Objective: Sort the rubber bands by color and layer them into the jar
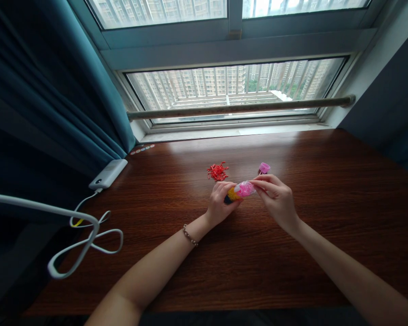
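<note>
My left hand (pixel 221 202) is wrapped round a small clear container (pixel 238 191) with dark, yellow and pink contents, tilted with its pink end to the right. The fingertips of my right hand (pixel 275 194) are pinched together at that pink end. Just behind my left hand a loose pile of small red pieces (pixel 217 171) lies on the brown wooden table (pixel 177 267). A pink cap-like piece (pixel 264 168) rests behind my right hand's fingers. The fine detail at my right fingertips is too small to make out.
At the left edge of the table lies a white power strip (pixel 109 174) with a looped white cable (pixel 88 240). Small round stickers (pixel 143 149) are near the blue curtain (pixel 98 104). A metal rail (pixel 238 109) crosses the window behind the table.
</note>
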`<state>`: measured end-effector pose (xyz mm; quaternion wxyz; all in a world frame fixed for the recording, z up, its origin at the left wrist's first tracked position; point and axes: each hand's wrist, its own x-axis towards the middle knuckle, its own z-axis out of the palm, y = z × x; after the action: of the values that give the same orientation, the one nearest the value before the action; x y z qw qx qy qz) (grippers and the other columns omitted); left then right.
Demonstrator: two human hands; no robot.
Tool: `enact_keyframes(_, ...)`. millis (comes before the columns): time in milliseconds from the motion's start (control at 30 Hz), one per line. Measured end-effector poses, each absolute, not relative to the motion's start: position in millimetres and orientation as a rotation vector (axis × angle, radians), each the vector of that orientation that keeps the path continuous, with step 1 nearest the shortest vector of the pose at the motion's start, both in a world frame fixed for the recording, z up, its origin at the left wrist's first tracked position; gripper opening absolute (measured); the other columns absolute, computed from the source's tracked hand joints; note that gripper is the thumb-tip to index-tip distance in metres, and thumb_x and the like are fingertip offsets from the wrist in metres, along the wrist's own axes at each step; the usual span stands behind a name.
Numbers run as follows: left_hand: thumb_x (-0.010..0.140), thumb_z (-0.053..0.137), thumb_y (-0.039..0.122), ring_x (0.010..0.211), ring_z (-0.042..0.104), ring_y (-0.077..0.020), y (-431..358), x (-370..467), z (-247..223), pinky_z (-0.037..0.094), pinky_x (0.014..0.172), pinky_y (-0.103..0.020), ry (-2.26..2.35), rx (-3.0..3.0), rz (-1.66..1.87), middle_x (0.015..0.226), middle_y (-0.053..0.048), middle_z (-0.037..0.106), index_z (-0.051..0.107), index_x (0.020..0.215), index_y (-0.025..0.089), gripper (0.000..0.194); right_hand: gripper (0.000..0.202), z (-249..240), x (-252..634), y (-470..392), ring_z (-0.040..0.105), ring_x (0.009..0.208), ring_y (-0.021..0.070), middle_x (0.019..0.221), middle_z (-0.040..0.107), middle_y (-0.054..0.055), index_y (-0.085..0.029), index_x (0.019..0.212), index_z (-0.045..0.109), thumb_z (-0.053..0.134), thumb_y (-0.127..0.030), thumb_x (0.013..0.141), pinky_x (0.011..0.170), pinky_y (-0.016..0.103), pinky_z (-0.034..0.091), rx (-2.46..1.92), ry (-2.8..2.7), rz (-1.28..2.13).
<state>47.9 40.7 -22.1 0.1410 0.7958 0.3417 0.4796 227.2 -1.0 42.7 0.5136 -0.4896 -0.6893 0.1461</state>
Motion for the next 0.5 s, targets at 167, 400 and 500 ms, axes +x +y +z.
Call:
enact_keyframes(167,0.069,0.066,0.029,0.095,0.052,-0.0224,41.0,47.0,-21.8,0.043,0.085,-0.041,0.998,2.3,1.386,0.1,-0.008,0.059,0.053,0.104,0.019,0.038,0.026,46.8,227.6,-7.9,0.056,0.091,0.0197,0.096,0.062,0.004,-0.025,0.105,0.059,0.045,-0.018,0.085,0.083,0.034,0.044,-1.2,-1.669,0.303)
enact_keyframes(400,0.07,0.065,0.029,0.094,0.053,-0.0212,40.5,46.5,-21.9,0.044,0.083,-0.039,0.973,2.362,1.421,0.099,-0.009,0.059,0.053,0.106,0.019,0.039,0.053,39.7,224.7,-14.2,0.041,0.117,0.0251,0.119,0.054,0.008,-0.02,0.128,0.031,0.046,-0.012,0.078,0.102,0.051,0.019,-1.231,-1.982,0.156)
enact_keyframes(500,0.071,0.065,0.03,0.094,0.053,-0.021,39.7,46.6,-23.1,0.044,0.083,-0.038,0.971,2.414,1.42,0.099,-0.008,0.059,0.054,0.105,0.02,0.037,0.061,36.2,221.4,-13.3,0.034,0.123,0.0264,0.128,0.044,0.012,-0.017,0.133,0.023,0.045,-0.013,0.076,0.102,0.057,0.013,-1.287,-2.088,0.232)
